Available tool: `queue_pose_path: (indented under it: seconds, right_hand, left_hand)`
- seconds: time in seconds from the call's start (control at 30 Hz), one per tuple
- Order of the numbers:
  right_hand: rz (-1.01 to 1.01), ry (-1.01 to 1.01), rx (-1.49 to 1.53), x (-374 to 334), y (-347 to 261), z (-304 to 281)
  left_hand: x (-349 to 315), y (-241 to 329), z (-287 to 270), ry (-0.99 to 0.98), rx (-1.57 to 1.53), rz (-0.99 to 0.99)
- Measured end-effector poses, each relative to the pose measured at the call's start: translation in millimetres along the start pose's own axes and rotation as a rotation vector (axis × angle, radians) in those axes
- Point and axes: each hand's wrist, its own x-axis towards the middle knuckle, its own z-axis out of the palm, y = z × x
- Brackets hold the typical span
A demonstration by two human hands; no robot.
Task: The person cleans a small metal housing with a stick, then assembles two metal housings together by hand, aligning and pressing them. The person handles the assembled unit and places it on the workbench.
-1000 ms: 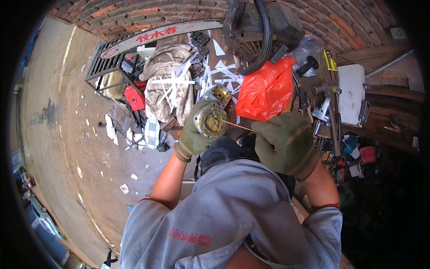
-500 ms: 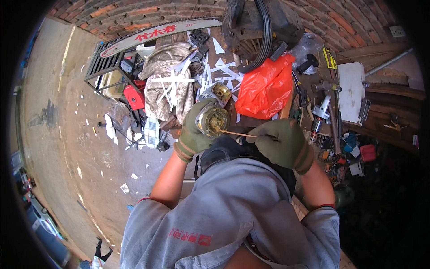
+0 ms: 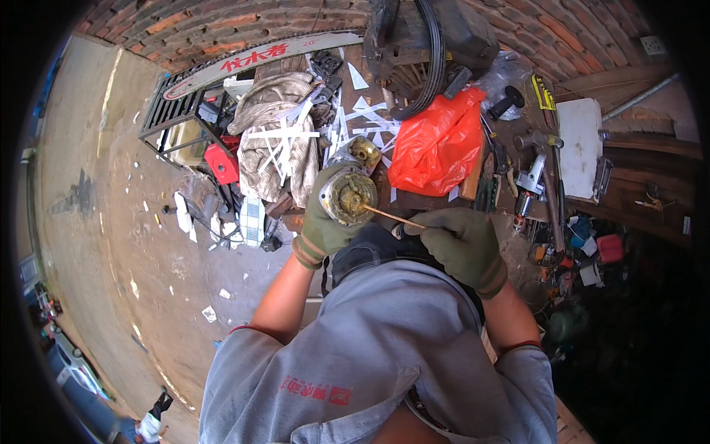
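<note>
My left hand (image 3: 318,226) was curled around the housing (image 3: 349,197), left of the red bag (image 3: 436,144), while my right hand (image 3: 464,248) closed in a pinch on the stick (image 3: 393,217), its tip at the housing's greasy face.

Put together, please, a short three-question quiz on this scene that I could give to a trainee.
1. Short answer: what is the right hand holding between its fingers?
2. True or false: the red plastic bag lies to the right of the knit cloth.
3. Fill in the blank: the round part with yellowish smears inside is held in the ____ hand.

Key:
1. A thin stick, its far end at the round part.
2. True.
3. Left; the left hand wears a green glove, as does the right.
</note>
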Motion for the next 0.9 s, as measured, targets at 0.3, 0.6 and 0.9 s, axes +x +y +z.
queue_pose_path:
  seconds: [0.3, 0.6, 0.9]
  right_hand:
    - [0.138, -0.05, 0.123, 1, -8, 4]
    - [0.283, -0.059, 0.292, -3, -9, 9]
    - [0.179, 0.012, 0.14, -6, -17, 7]
  left_hand:
    - [-3, 1, -1, -0.06, -0.033, 0.018]
    - [-7, -3, 5, -0.03, -0.107, 0.008]
    - [-4, -10, 1, 0.038, 0.146, 0.097]
